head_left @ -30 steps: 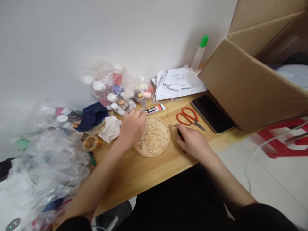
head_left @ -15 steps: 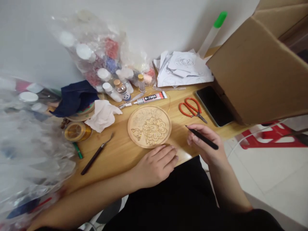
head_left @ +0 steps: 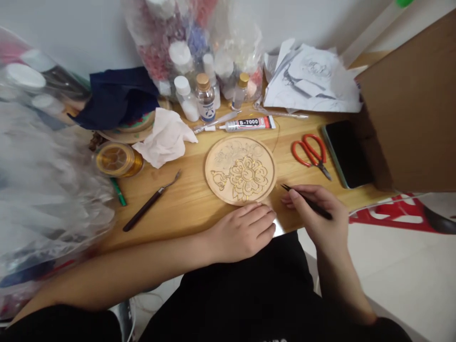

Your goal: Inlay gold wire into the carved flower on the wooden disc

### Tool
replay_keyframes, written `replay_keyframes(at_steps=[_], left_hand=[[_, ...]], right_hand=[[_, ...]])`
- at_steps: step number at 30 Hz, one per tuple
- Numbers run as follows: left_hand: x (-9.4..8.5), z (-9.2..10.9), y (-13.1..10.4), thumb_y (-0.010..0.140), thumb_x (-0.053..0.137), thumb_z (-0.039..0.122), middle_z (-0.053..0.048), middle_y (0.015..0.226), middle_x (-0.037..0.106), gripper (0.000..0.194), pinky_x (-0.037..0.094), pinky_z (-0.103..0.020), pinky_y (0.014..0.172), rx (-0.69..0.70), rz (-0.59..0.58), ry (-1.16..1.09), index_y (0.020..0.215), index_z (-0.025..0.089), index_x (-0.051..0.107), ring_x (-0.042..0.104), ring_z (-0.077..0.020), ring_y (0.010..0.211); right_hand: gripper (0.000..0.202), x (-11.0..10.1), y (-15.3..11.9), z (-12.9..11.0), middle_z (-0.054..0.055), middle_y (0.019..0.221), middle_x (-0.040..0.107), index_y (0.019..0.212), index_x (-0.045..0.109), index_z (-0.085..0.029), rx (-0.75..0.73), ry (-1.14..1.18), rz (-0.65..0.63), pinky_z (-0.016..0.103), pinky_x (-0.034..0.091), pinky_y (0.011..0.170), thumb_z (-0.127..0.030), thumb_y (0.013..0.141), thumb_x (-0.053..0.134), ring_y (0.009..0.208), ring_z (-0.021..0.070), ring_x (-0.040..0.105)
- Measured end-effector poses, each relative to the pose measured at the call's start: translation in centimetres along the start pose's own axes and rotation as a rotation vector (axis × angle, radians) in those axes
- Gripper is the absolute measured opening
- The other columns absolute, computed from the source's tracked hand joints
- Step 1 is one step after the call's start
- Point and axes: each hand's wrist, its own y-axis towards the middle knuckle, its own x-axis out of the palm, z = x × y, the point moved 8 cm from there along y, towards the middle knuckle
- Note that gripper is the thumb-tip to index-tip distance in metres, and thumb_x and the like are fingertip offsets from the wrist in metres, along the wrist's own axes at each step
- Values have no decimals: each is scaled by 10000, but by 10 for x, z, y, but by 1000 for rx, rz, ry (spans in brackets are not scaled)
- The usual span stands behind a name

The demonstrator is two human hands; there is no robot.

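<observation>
A round wooden plate (head_left: 224, 156) with a raised rim lies on the wooden table, bearing a flower outline in gold-coloured line. My left hand (head_left: 245, 232) lies flat at the plate's lower edge, palm down, with its fingers together and nothing seen in it. To the right, my right hand (head_left: 320, 213) grips black tweezers (head_left: 313, 205) between thumb and fingers. The tweezers' tips point left, a little apart, just beyond the plate's right rim. Orange-handled scissors (head_left: 311, 152) lie above my right hand.
Behind the plate are a B-7000 tube (head_left: 249, 123) and small bottles (head_left: 205, 99). A phone (head_left: 347, 154) and cardboard box (head_left: 413, 104) stand right. Left are a dark-handled tool (head_left: 144, 209), gold wire spool (head_left: 119, 160), tissue (head_left: 166, 137) and plastic bags (head_left: 46, 180).
The camera view has shifted, so the table's things appear elsewhere in the frame. My right hand has turned the tweezers, and their two tips now show near the plate.
</observation>
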Motion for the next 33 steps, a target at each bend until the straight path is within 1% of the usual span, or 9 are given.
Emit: replay_keyframes(at_steps=[3, 6, 11, 14, 19, 23, 28, 31, 33], left_hand=[[0, 0, 0, 920, 530, 145, -78, 1092, 698, 147, 472, -358, 1014, -4, -8, 0, 977, 113, 662, 629, -215, 1069], [1, -1, 0, 921, 533, 155, -73, 1103, 698, 149, 479, -358, 1010, -11, -8, 3, 980, 124, 666, 626, -212, 1077], [1, -2, 0, 923, 533, 153, -75, 1095, 697, 149, 481, -363, 1009, -21, 1, -5, 976, 121, 668, 629, -208, 1067], [0, -2, 0, 922, 531, 148, -75, 1086, 697, 145, 478, -366, 1011, -20, 3, -4, 961, 122, 668, 632, -207, 1056], [0, -2, 1, 928, 517, 150, -68, 1077, 697, 152, 481, -365, 1010, -23, -2, 4, 952, 138, 667, 630, -197, 1048], [0, -2, 1, 931, 506, 147, -69, 1082, 694, 164, 472, -363, 1023, -23, -16, 4, 955, 141, 668, 624, -194, 1060], [-2, -3, 2, 915, 532, 140, -73, 1062, 699, 149, 473, -365, 1014, -20, -2, -5, 942, 125, 678, 629, -207, 1040], [-2, -3, 2, 909, 541, 134, -73, 1043, 700, 140, 476, -364, 1005, -22, 6, -10, 935, 122, 679, 630, -206, 1027], [-2, -3, 1, 908, 545, 134, -73, 1040, 698, 136, 475, -363, 1008, -24, 3, -13, 937, 122, 677, 626, -202, 1031]], right_hand=[[150, -2, -2, -6, 42, 840, 740, 898, 719, -195, -98, -126, 40, 325, 608, 735, -308, 800, 712, 760, 180, 709], [122, 1, -4, -12, 36, 873, 729, 924, 707, -204, -190, -216, 24, 309, 600, 722, -269, 830, 665, 780, 170, 697], [189, 8, -4, -23, 0, 810, 686, 1023, 632, -213, -309, -332, 4, 249, 562, 643, -193, 835, 619, 666, 120, 640], [235, 11, -4, -27, -14, 784, 662, 1060, 591, -217, -368, -374, 0, 234, 537, 614, -174, 830, 615, 636, 110, 608], [305, 17, -4, -33, -20, 799, 636, 1125, 534, -229, -449, -450, -77, 241, 508, 615, -157, 835, 598, 634, 108, 570], [337, 22, -5, -38, -14, 807, 625, 1161, 495, -234, -527, -501, -150, 258, 506, 630, -143, 848, 580, 659, 120, 570], [351, 23, -4, -41, -2, 850, 639, 1172, 488, -228, -555, -480, -176, 257, 507, 622, -122, 847, 568, 656, 117, 582], [336, 23, -4, -42, 17, 919, 651, 1163, 496, -225, -555, -472, -163, 265, 517, 622, -125, 849, 566, 666, 120, 598], [320, 23, -4, -42, 19, 916, 648, 1150, 503, -223, -561, -484, -153, 269, 520, 616, -128, 851, 566, 656, 120, 597]])
